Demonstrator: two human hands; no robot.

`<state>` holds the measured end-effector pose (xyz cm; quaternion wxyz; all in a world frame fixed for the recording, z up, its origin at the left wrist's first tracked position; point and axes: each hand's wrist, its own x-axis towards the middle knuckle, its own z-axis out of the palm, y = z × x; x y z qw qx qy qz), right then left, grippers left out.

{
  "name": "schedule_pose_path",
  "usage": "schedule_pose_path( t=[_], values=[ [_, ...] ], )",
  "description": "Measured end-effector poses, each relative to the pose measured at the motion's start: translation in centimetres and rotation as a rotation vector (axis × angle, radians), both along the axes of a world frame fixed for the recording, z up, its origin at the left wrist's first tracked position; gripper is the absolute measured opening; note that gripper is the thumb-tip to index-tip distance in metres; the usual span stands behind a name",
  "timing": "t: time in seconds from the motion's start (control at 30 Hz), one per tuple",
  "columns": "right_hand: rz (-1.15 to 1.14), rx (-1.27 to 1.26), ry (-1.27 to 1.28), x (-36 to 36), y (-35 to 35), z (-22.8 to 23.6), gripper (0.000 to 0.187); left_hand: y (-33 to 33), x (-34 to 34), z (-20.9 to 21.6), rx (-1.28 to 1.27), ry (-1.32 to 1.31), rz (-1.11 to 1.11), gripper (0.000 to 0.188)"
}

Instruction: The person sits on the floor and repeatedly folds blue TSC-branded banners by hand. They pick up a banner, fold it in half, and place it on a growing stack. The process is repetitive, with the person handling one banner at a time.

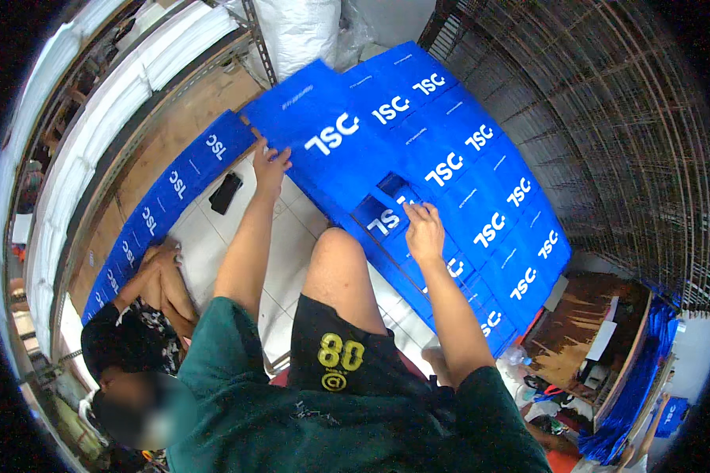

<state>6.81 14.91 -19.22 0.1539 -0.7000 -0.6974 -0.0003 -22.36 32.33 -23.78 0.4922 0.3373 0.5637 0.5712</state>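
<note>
Blue sheets (481, 181) with white printing lie in overlapping rows on the surface in front of me. One blue sheet (312, 102) on top, at the far left of the rows, looks larger and slightly blurred, as if raised. Beside its left edge is my left hand (270, 167), fingers apart; whether they touch the sheet is hard to tell. My right hand (424, 230) is over the near part of the rows, fingertips pinched at a blue sheet's edge. Two dark blue patches (392, 184) show just beyond those fingertips.
A long row of blue sheets (177, 183) curves along the left, where another person's hand (164, 256) rests near it. A black phone-like object (226, 194) lies on the white tiled floor (280, 244). Wire racks (607, 102) stand right; a worn wooden board (580, 319) is lower right.
</note>
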Motion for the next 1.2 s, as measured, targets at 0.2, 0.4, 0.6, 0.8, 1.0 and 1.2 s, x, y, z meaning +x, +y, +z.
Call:
schedule_pose_path(
  t=[0.2, 0.4, 0.6, 0.8, 1.0, 1.2],
  values=[
    [-0.032, -0.249, 0.077, -1.5, -0.3, -4.6, 0.041, -0.2, -0.4, -6.1, -0.195, 0.01, -0.013, 0.061],
    [-0.011, -0.185, 0.059, -1.6, -1.1, -4.9, 0.041, 0.5, -0.5, -7.4, -0.153, -0.022, -0.072, 0.071],
    [-0.024, -0.194, 0.133, -1.6, -1.0, -4.7, 0.037, 1.1, -0.3, -8.6, -0.164, 0.033, -0.061, 0.075],
    [-0.014, -0.169, 0.128, -1.1, -0.9, -5.7, 0.036, 1.2, -0.2, -8.6, -0.183, 0.017, -0.041, 0.077],
    [-0.013, -0.175, 0.134, -1.0, -0.6, -5.5, 0.039, 1.2, 0.2, -7.8, -0.188, 0.019, -0.049, 0.077],
    [-0.007, -0.193, 0.144, -1.0, -0.6, -5.5, 0.039, 1.3, 0.1, -7.6, -0.174, 0.028, -0.058, 0.077]
  ],
)
